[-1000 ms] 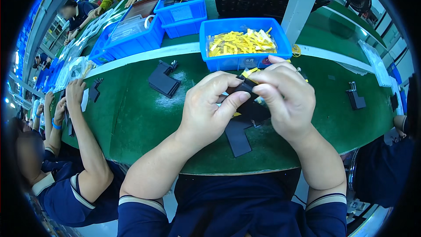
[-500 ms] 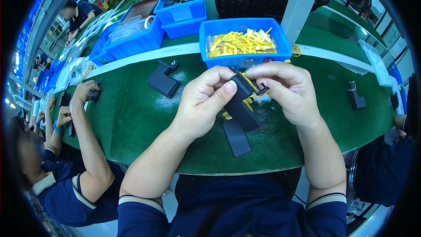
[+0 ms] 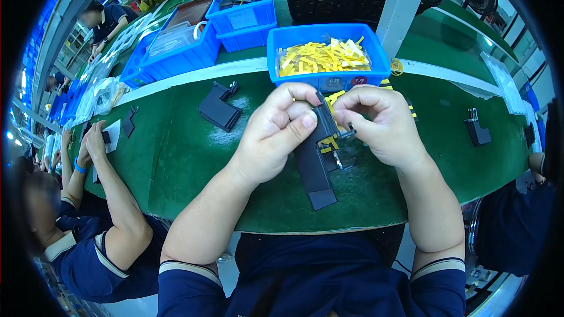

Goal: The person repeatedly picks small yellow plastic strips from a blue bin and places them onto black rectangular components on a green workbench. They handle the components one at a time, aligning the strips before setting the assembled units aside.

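Note:
My left hand [image 3: 271, 135] grips a flat black part [image 3: 325, 118] between thumb and fingers, over the bench in front of me. At its right side, my right hand [image 3: 385, 126] is closed in a pinch; whatever its fingertips hold is hidden. A small black end piece [image 3: 348, 131] sticks out beside the right thumb. Yellow strips [image 3: 328, 145] show at the lower edge of the held part. Below my hands lie more flat black parts [image 3: 319, 198], partly overlapped, with a small metallic piece [image 3: 338, 159] next to them.
A blue bin [image 3: 329, 81] of yellow strips stands just beyond my hands. Black L-shaped parts [image 3: 220, 108] lie to the left, another black part [image 3: 479, 134] to the right. More blue bins [image 3: 244, 20] and a white post [image 3: 405, 6] stand farther back. A co-worker's arm [image 3: 120, 199] is at left.
The held black part has turned and tilted more upright. My right hand's fingers have curled in closer to it. At left, the co-worker's hands have drawn back toward the body.

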A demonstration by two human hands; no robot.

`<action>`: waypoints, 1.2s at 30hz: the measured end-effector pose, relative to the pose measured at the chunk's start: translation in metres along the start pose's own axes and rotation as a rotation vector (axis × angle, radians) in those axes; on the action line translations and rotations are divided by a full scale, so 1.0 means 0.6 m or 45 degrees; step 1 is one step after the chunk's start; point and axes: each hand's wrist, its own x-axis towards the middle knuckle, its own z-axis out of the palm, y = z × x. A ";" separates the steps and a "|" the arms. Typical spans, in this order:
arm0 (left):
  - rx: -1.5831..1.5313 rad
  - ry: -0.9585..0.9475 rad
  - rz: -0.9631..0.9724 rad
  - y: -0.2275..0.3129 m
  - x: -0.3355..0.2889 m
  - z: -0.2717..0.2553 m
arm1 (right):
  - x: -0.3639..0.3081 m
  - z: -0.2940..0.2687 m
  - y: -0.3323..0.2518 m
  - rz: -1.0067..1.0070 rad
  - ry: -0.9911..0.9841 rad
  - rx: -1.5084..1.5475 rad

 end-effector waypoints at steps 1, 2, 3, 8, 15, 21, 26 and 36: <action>-0.087 0.004 -0.018 0.002 0.002 -0.003 | 0.001 0.003 0.004 -0.063 0.066 -0.266; -0.045 0.079 0.007 0.005 0.005 -0.008 | 0.002 0.006 0.006 -0.090 0.078 -0.367; 0.090 0.185 0.037 0.009 0.011 -0.016 | 0.001 0.010 0.009 -0.115 0.091 -0.469; 0.828 0.719 -0.063 0.033 0.021 -0.143 | -0.001 0.013 0.015 -0.159 0.129 -0.639; 1.955 0.953 -0.228 0.044 0.015 -0.182 | 0.000 0.016 0.013 -0.034 0.040 -0.457; 1.173 0.268 0.082 0.030 0.017 -0.050 | -0.001 0.024 0.015 0.088 0.106 -0.137; 1.030 0.120 0.130 0.003 0.012 -0.002 | 0.000 0.024 0.015 0.090 0.087 -0.080; 0.160 0.054 -0.257 0.007 0.016 -0.019 | -0.006 0.027 0.008 -0.007 0.208 0.001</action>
